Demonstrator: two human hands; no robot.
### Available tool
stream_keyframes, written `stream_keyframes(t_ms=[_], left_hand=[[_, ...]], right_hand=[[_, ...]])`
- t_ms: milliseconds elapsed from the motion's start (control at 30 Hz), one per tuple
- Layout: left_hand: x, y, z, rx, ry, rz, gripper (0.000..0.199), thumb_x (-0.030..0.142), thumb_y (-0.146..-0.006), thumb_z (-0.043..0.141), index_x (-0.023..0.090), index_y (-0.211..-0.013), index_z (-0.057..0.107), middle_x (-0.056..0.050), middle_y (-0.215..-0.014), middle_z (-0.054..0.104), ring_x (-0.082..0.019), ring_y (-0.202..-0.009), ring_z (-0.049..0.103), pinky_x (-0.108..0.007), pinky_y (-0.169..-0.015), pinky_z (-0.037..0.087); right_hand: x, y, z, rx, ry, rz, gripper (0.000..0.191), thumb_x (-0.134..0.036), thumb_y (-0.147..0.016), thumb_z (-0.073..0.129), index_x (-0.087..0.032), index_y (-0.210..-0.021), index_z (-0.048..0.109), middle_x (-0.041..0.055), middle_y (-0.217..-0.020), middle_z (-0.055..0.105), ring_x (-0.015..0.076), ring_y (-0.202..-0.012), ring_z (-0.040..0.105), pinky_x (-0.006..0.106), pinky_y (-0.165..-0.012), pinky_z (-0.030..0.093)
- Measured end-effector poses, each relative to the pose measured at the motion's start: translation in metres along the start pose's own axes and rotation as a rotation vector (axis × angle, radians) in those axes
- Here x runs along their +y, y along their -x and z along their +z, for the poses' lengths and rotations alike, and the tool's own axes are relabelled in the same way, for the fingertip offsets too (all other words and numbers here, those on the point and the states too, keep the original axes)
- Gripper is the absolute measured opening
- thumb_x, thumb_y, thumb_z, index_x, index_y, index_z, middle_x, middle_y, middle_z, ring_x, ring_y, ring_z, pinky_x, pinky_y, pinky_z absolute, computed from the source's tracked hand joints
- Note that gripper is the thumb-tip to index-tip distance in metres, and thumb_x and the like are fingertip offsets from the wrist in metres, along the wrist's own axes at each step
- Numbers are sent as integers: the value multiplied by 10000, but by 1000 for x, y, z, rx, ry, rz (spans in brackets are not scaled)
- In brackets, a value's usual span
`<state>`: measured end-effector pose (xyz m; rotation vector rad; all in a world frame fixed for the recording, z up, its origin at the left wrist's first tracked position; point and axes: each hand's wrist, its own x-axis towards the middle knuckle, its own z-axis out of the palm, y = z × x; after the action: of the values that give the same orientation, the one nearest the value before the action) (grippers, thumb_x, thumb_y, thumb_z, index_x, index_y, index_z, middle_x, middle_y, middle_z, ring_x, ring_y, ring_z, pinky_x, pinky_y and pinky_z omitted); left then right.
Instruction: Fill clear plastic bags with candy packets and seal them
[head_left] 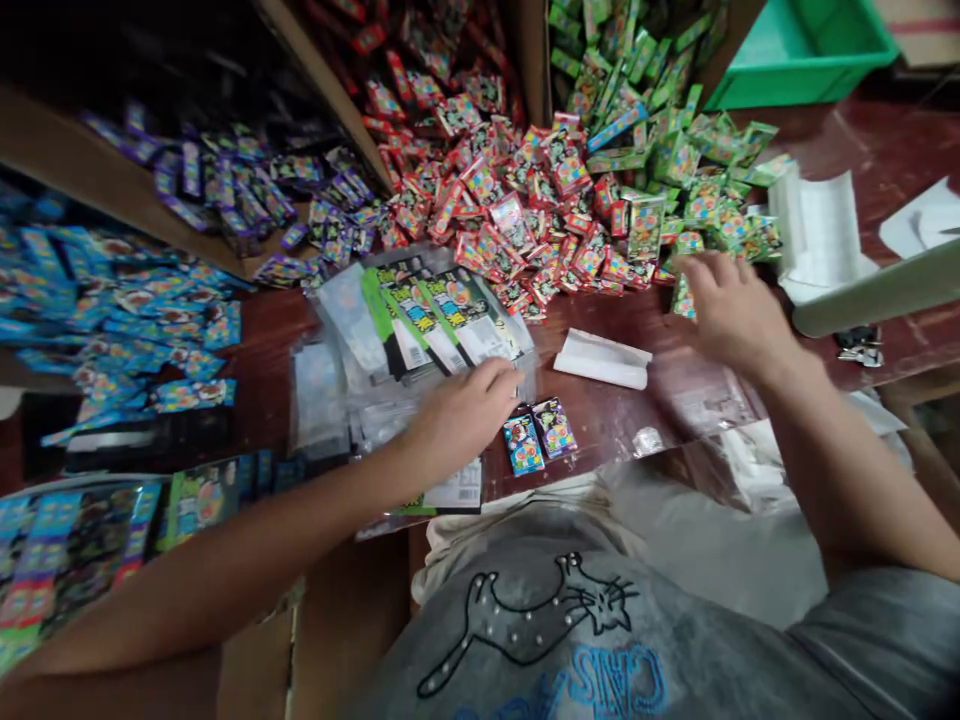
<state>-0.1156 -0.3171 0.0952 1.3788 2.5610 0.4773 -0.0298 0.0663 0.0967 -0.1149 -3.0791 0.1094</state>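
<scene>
Desk (262,345) looks like glossy varnished wood, green packets (705,200) shiny plastic film, bags (319,390) clear smooth plastic, box walls (60,155) matt cardboard, bin (810,88) smooth plastic, curled sheet (604,360) matt paper, shirt (405,665) matt cloth.

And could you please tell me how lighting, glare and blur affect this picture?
Head view: right hand blurred, apparently by motion; head view: blue packets smeared toward the left edge; head view: purple packets sinking into deep shadow at upper left; head view: pale sheen on the clear plastic bags.
</scene>
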Motion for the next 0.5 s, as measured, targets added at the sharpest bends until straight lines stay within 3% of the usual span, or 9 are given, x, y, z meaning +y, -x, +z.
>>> stream_keyframes(t_ms=[67,100,167,267,367,500], left_hand=[[1,-58,-7,-13,-47,123,302,201,-1031,591,216,-1304,718,-167,-1439,675,-348,-1298,686,-540,-1167,549],[2,-92,-7,-14,-52,172,332,186,-1009,610,201,-1324,712,-171,-1463,653,-362,-1359,643,-558,-1204,509],[5,-163,0,-5,-85,257,411,216,-972,669,168,-1380,678,-174,-1500,606,-399,-1468,536,-603,-1256,419],[10,-251,16,-1,-126,302,599,342,-902,798,124,-1434,629,-197,-1564,516,-472,-1543,408,-654,-1297,275],[13,-294,29,8,-126,277,713,423,-846,860,101,-1434,617,-219,-1554,498,-507,-1548,361,-659,-1304,200],[9,-298,38,21,-138,257,676,455,-876,835,98,-1414,631,-230,-1529,519,-509,-1533,374,-668,-1288,194]], right_hand=[[37,-12,-1,-121,79,170,924,-411,-963,766,-84,-1722,352,337,-1708,417,529,-1543,426,643,-1157,436],[51,-16,2,-191,87,185,1017,-429,-927,809,-87,-1743,306,342,-1733,377,546,-1563,384,643,-1159,418],[66,-23,13,-272,67,141,1087,-436,-896,844,-92,-1755,274,336,-1740,375,525,-1579,361,608,-1163,406],[70,-25,29,-272,59,64,1078,-407,-877,859,-81,-1741,302,321,-1653,496,479,-1525,441,583,-1172,409],[73,-19,34,-191,67,34,1085,-462,-857,850,-63,-1718,325,299,-1541,577,459,-1442,510,613,-1198,400],[78,3,33,-97,23,-9,971,-583,-888,727,-65,-1655,432,263,-1421,642,441,-1341,571,613,-1171,438]])
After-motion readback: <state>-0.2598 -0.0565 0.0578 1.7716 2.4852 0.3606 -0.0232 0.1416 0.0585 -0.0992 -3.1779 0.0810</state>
